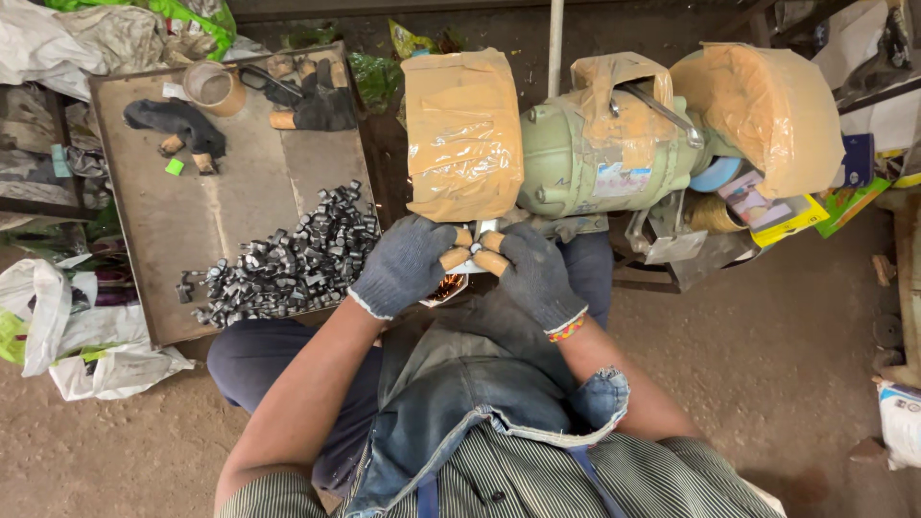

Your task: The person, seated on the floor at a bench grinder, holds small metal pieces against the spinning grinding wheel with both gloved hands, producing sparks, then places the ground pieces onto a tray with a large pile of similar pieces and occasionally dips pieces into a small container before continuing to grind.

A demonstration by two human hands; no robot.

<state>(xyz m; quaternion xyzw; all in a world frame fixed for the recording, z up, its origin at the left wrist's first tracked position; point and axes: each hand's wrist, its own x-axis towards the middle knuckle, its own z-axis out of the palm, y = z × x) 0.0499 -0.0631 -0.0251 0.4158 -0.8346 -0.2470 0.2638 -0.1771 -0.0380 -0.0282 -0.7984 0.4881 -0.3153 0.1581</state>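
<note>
Head view, looking down on a seated person at a bench grinder (614, 144), centre of frame.

Left hand (403, 266) and right hand (533, 273): both in dark knit gloves with tan rubber caps on some fingertips. The hands meet at centre frame, just below the left wheel guard (462, 134), which is wrapped in brown paper and tape. Fingers (454, 257) of both hands are pinched narrow around a small metal workpiece (475, 248); it is mostly hidden between the fingertips, so its shape cannot be told. A few orange sparks (445, 286) show just under the left hand.

Grinder: pale green motor body, second paper-wrapped guard (767, 110) at upper right, more tape over the middle housing.

Surroundings:
- Left of frame: flat metal desk (211, 211) carrying a heap of small dark metal parts (293, 259), lying just beside the left hand.
- Upper left of the desk: spare dark gloves (177, 125) with tan tips, a roll of tape (213, 86), another glove pair (312, 96).
- Far left: white plastic sacks (86, 336) on the dirt floor (787, 364).
- Right of the grinder: coloured boxes and packets (777, 211), crowded against the base.
- Lower centre: denim apron (480, 384) over the lap, striped shirt (537, 480) at the bottom edge.

Obstructions: the left wheel guard and the gloved fingers cover the contact point; the wheel itself is not seen.
</note>
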